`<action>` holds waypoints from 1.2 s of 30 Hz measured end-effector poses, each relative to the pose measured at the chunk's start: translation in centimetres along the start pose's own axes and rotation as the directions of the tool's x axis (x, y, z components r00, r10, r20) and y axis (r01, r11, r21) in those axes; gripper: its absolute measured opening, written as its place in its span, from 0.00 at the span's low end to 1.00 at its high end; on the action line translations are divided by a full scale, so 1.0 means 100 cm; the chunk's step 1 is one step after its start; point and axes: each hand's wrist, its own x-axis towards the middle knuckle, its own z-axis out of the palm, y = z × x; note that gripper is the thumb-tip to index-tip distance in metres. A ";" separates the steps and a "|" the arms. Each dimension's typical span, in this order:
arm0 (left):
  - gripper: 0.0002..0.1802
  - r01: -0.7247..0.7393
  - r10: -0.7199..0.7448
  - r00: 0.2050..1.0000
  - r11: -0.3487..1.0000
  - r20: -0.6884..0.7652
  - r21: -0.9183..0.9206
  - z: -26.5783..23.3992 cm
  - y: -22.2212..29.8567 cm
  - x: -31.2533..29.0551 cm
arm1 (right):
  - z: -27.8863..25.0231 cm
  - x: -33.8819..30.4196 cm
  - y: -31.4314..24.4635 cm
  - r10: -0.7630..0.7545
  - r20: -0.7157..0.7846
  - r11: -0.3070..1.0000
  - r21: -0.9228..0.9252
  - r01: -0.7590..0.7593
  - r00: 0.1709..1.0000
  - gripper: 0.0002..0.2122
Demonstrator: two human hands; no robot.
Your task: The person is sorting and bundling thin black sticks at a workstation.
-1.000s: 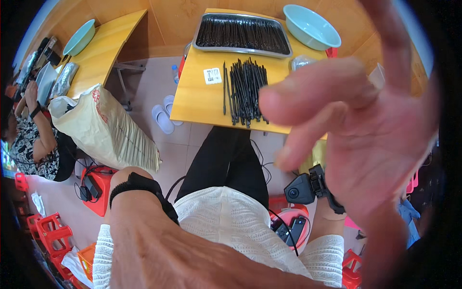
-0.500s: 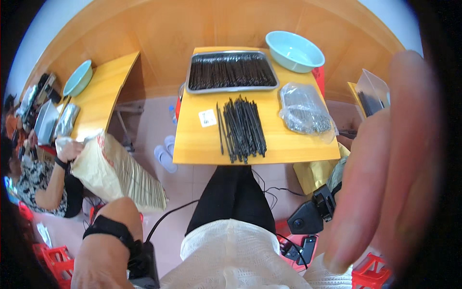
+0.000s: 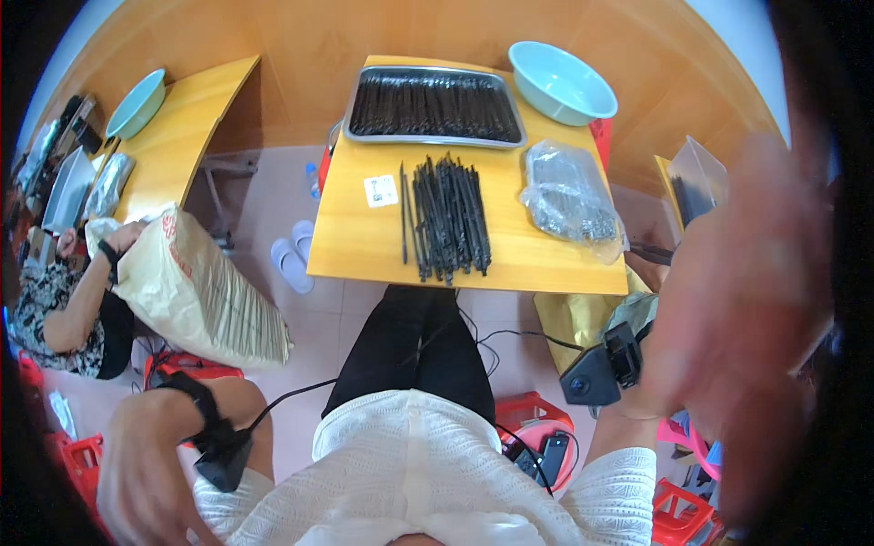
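Note:
My left hand (image 3: 150, 469) is raised at the lower left, wrist bent, away from the table and smeared by motion. Very close and large at the right edge is my right hand (image 3: 742, 328), its fingers blurred. Neither hand touches anything on the table. A loose bundle of thin black sticks (image 3: 452, 218) lies on the yellow table (image 3: 355, 250), with a single stick (image 3: 404, 214) just left of it. Behind them, a metal tray (image 3: 437, 141) holds a dense row of similar dark sticks. To the right sits a clear plastic bag (image 3: 569, 196) with dark contents.
A light blue basin (image 3: 564, 86) stands at the table's back right, and a white printed card (image 3: 381, 191) lies left of the bundle. At left, another person (image 3: 77, 309) handles a large sack (image 3: 191, 282). Cables and a red stool (image 3: 537, 414) are near me.
My left hand has swung up and left, coming into view at the lower left. My right hand has turned and blurred, baring its wrist. The table sits slightly higher and further left in the picture.

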 end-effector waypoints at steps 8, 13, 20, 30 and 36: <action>0.12 0.939 -0.594 -0.202 0.109 -0.779 -0.327 -0.001 -0.124 -0.131 | -0.034 -0.078 0.046 0.508 -0.456 0.828 0.022 -0.561 0.731 0.17; 0.14 0.950 -0.386 -0.301 -0.036 -0.872 -0.311 0.011 -0.191 -0.199 | -0.111 -0.174 0.097 0.755 -0.432 0.405 -0.286 -0.868 0.494 0.06; 0.12 0.907 -0.212 -0.278 -0.379 -0.937 -0.183 0.003 -0.224 -0.199 | -0.131 -0.229 0.153 0.739 -0.468 0.197 -0.538 -0.820 0.485 0.06; 0.08 0.854 -0.207 -0.516 -0.052 -0.831 -0.517 -0.002 -0.217 -0.209 | -0.112 -0.216 0.201 0.633 -0.494 -0.138 -0.830 -0.540 0.597 0.08; 0.07 0.689 -0.276 -0.520 0.424 -0.808 -0.588 0.012 -0.211 -0.219 | -0.125 -0.229 0.219 0.627 -0.516 -0.099 -0.796 -0.598 0.583 0.08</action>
